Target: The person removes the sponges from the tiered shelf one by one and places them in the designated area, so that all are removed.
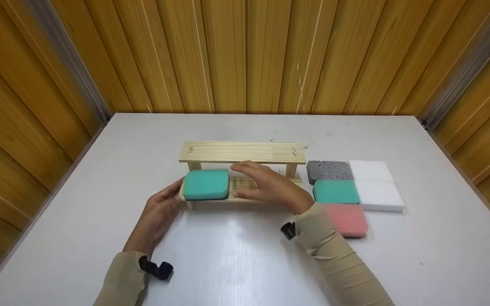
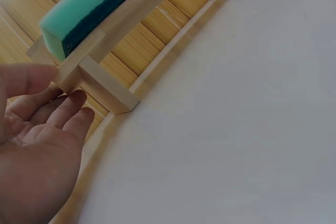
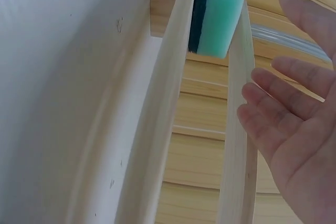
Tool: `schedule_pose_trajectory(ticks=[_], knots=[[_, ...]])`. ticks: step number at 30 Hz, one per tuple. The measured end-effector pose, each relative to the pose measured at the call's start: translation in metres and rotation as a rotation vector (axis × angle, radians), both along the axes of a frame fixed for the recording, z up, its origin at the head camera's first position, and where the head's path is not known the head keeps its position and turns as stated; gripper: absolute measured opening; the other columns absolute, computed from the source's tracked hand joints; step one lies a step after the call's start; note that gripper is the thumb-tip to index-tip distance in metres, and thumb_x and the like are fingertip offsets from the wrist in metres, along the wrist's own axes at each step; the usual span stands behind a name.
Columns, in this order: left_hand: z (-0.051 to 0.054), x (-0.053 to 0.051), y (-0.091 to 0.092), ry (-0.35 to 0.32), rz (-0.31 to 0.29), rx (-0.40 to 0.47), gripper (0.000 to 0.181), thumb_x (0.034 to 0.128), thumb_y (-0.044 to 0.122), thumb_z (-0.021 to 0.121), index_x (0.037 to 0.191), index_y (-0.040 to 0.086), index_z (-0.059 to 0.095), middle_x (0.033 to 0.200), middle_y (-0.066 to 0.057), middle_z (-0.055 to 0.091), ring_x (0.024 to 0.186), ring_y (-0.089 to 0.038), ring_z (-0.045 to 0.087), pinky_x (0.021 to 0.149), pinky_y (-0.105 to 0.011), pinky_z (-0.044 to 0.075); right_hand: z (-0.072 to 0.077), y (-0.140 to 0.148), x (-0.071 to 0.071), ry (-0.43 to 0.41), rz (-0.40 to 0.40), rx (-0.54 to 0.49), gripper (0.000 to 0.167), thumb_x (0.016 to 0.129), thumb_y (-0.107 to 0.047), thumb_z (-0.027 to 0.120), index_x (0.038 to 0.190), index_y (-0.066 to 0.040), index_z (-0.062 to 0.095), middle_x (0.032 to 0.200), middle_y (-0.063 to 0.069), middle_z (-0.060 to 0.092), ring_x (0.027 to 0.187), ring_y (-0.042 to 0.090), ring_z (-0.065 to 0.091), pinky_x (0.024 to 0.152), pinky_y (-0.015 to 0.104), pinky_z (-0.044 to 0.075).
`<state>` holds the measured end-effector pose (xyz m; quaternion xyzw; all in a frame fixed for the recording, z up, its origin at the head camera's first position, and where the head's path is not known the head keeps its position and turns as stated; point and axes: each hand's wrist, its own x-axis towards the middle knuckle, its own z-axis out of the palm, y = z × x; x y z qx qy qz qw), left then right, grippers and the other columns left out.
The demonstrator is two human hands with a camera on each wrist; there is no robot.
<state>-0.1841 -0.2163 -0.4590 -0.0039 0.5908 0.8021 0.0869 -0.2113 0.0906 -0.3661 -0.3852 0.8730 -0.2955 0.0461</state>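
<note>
A two-tier wooden rack [image 1: 243,152] stands on the white table. One green sponge [image 1: 206,184] with a dark scouring underside lies at the left end of its lower shelf. My left hand [image 1: 156,216] pinches that shelf's left end; in the left wrist view, the thumb is on one side of the wood and the fingers curl below. Just right of the sponge, my right hand [image 1: 272,187] hovers over the lower shelf with fingers spread and nothing in them. In the right wrist view its fingers [image 3: 278,111] are apart from the sponge.
To the right of the rack, a grey speckled sponge [image 1: 329,171], a second green sponge [image 1: 336,191] and a pink sponge [image 1: 349,220] form a column. White foam blocks [image 1: 380,195] lie beside them. A wood-patterned wall [image 1: 245,55] rises behind the table [image 1: 236,263].
</note>
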Motion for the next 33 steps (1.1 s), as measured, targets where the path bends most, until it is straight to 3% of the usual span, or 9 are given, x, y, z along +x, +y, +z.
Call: schedule_pose_trajectory(ticks=[17, 33], knots=[[0.000, -0.001, -0.001, -0.022, 0.013, -0.005, 0.054, 0.0949, -0.002, 0.049, 0.147, 0.005, 0.036, 0.156, -0.005, 0.032, 0.145, -0.017, 0.028, 0.111, -0.022, 0.037, -0.014, -0.028, -0.006, -0.018, 0.018, -0.029, 0.072, 0.087, -0.038, 0.069, 0.147, -0.010, 0.040, 0.151, 0.010, 0.037, 0.140, 0.027, 0.036, 0.115, 0.042, 0.035], [0.000, 0.001, 0.000, 0.001, 0.002, -0.016, 0.057, 0.0944, -0.004, 0.048, 0.148, 0.003, 0.033, 0.157, -0.007, 0.030, 0.145, -0.018, 0.028, 0.111, -0.022, 0.035, -0.026, -0.044, -0.004, -0.018, -0.006, -0.032, 0.074, 0.087, -0.037, 0.070, 0.148, -0.010, 0.038, 0.148, 0.011, 0.037, 0.133, 0.025, 0.041, 0.111, 0.040, 0.040]])
